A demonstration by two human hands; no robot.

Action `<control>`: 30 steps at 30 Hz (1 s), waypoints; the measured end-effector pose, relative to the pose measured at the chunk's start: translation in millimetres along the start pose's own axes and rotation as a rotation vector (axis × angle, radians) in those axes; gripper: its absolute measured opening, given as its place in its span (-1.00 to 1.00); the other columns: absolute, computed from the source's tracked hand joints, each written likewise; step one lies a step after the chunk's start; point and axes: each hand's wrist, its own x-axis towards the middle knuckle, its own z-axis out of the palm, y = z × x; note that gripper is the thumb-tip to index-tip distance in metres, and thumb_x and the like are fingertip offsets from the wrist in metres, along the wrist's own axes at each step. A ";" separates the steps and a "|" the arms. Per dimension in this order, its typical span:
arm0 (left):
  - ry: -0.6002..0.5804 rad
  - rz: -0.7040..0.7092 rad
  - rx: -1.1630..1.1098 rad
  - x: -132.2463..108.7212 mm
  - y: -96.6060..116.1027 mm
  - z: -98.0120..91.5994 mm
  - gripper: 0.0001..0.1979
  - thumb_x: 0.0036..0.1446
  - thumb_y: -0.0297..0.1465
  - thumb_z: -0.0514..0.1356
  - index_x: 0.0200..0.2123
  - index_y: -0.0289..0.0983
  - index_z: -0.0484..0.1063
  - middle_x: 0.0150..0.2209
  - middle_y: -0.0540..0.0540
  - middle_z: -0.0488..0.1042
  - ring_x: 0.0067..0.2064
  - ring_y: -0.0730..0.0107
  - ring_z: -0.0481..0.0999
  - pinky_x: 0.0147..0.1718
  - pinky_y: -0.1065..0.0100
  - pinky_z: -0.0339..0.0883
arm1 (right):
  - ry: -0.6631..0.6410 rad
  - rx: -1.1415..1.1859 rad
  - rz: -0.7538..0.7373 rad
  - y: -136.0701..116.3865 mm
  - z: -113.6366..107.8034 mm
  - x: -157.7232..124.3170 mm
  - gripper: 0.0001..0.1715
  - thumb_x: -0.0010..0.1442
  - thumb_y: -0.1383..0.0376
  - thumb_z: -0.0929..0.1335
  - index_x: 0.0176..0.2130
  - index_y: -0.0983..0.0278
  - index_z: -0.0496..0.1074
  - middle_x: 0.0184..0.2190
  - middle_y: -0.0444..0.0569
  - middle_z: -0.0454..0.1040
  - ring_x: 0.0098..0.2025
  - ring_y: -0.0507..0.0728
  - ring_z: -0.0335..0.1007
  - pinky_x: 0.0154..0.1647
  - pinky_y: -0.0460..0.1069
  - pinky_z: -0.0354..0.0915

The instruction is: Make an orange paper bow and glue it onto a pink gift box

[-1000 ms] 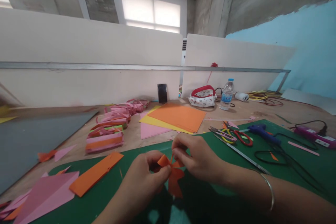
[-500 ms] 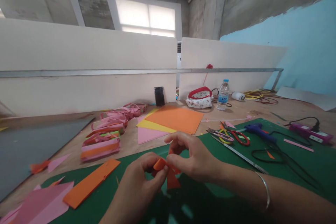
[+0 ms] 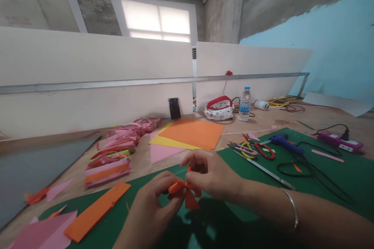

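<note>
An orange bow (image 3: 191,199), with loops and a hanging tail, is held just above the green cutting mat (image 3: 163,237). My left hand (image 3: 154,202) pinches its left loop near the centre between thumb and fingers. From the other side, my right hand (image 3: 210,173) grips the bow close to its middle, thumb against curled fingers; part of the bow is hidden behind them. Left of my hands, a folded orange strip (image 3: 97,212) lies across the mat's edge.
Pink sheets (image 3: 43,231) lie at the lower left, with a row of pink and orange paper pieces (image 3: 108,173) beyond. Orange sheets (image 3: 195,132) lie ahead. Right are scissors (image 3: 265,151), a metal ruler (image 3: 265,171), a blue glue gun (image 3: 286,144) with its cable, and a bottle (image 3: 244,105).
The bow has turned in my fingers, so its left loop and knot show more openly. Both hands keep hold of it. The whole view has shifted slightly.
</note>
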 end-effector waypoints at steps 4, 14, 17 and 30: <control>-0.037 -0.058 -0.061 1.3 1.1 -1.4 -0.75 0.06 -0.20 0.08 -0.52 -0.22 0.39 -0.51 0.01 0.40 -0.42 0.37 0.37 -0.44 0.44 0.19 | 0.019 0.005 -0.066 -4.0 -0.4 -2.6 -0.70 -0.07 0.49 0.28 -0.26 0.30 0.38 -0.56 -0.24 0.31 -0.57 -0.07 0.27 -0.58 -0.18 0.21; -0.117 -0.004 -0.040 2.5 -6.8 -7.0 -0.74 0.11 -0.18 0.09 -0.47 -0.20 0.41 -0.44 0.00 0.45 -0.34 0.35 0.44 -0.27 0.38 0.30 | 0.017 0.059 0.018 -6.4 -1.5 -0.9 -0.68 -0.10 0.48 0.30 -0.26 0.32 0.43 -0.53 -0.21 0.35 -0.54 -0.05 0.31 -0.53 -0.14 0.23; -0.061 0.083 0.078 3.3 -12.5 -6.6 -0.77 0.13 -0.21 0.10 -0.46 -0.18 0.43 -0.40 0.02 0.47 -0.33 0.39 0.45 -0.29 0.41 0.30 | 0.012 0.109 0.052 -3.1 0.0 0.1 -0.68 -0.11 0.47 0.30 -0.27 0.33 0.42 -0.56 -0.23 0.33 -0.58 -0.07 0.28 -0.57 -0.16 0.21; 0.318 0.586 0.495 4.6 -24.0 -6.3 -0.97 0.07 -0.34 0.22 -0.36 -0.11 0.43 -0.38 0.09 0.51 -0.33 0.47 0.48 -0.35 0.46 0.31 | -0.017 0.247 0.160 3.4 0.9 6.4 -0.70 -0.17 0.46 0.36 -0.32 0.33 0.41 -0.63 -0.25 0.35 -0.62 -0.06 0.30 -0.60 -0.17 0.17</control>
